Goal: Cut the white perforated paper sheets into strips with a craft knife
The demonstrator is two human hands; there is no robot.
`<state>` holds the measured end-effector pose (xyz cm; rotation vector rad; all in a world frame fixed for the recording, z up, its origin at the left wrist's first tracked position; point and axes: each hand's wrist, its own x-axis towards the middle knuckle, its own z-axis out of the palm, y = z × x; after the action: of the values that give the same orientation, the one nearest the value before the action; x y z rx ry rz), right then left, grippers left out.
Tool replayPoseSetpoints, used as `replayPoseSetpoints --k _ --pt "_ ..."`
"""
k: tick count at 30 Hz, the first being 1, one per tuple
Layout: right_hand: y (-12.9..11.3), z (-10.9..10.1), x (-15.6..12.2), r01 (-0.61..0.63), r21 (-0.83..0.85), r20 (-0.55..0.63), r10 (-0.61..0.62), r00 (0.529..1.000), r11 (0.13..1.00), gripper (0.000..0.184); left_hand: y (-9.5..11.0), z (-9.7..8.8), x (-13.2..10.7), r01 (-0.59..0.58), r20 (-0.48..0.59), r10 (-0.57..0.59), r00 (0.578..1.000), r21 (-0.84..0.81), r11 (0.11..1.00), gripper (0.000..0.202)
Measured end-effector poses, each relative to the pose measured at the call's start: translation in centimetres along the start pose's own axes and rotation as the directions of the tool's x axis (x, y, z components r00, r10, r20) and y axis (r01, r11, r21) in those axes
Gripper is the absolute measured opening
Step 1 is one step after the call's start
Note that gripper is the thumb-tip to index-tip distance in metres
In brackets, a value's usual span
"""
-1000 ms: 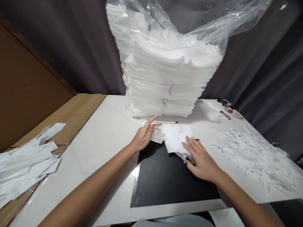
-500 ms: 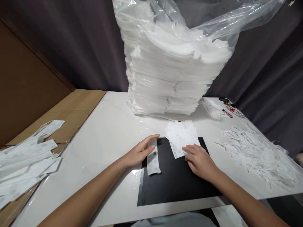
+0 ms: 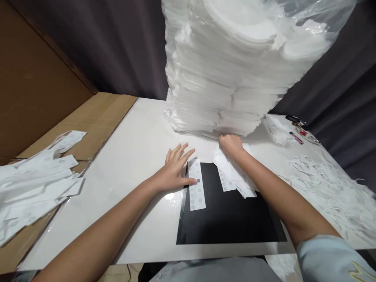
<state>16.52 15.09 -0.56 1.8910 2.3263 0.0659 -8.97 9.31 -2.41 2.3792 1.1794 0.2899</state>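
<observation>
My left hand (image 3: 172,171) is spread open at the left edge of the black mat (image 3: 223,223). Its thumb tip touches a white printed strip (image 3: 197,197), which lies flat on the mat with a small dark square near its middle. My right hand (image 3: 231,144) is closed at the foot of the tall stack of white sheets (image 3: 223,86) in clear plastic. Its fingertips are hidden, so what they hold, if anything, does not show. Partly under the right forearm lies a loose pile of white strips (image 3: 227,168), some printed with rings.
More white strips (image 3: 38,192) lie heaped on cardboard (image 3: 100,113) at the left. Tangled thin white cords (image 3: 331,196) cover the table's right side. Behind them are a pink-and-black small tool (image 3: 296,138) and other small items. A dark curtain (image 3: 126,43) hangs at the back.
My right hand has moved from the strip pile up to the base of the stack and closed. My left fingers have spread, and the strip's curled near end now lies flat. The view has shifted.
</observation>
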Motion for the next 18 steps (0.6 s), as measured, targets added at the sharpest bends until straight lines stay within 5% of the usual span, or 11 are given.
replayPoseSetpoints --k 5,13,16,18 --pt "-0.7 -0.1 -0.7 -0.011 -0.005 -0.005 0.011 1.000 1.000 0.025 0.9 0.4 -0.3 -0.095 0.151 0.092 0.984 0.010 0.995 0.088" --pt "0.6 -1.5 -3.0 -0.006 0.100 -0.075 0.014 0.997 0.995 0.028 1.1 0.7 0.0 0.174 -0.078 -0.171 0.982 0.029 0.984 0.052" --pt "0.4 -1.9 -5.7 0.082 0.379 -0.237 0.011 0.971 0.922 0.021 1.0 0.8 0.2 0.173 -0.112 -0.180 0.977 -0.069 0.982 0.032" --pt "0.0 -2.2 -8.1 0.165 0.659 -0.344 0.099 0.934 0.734 0.010 1.0 0.9 0.3 0.165 -0.137 -0.182 0.974 -0.131 0.978 0.029"
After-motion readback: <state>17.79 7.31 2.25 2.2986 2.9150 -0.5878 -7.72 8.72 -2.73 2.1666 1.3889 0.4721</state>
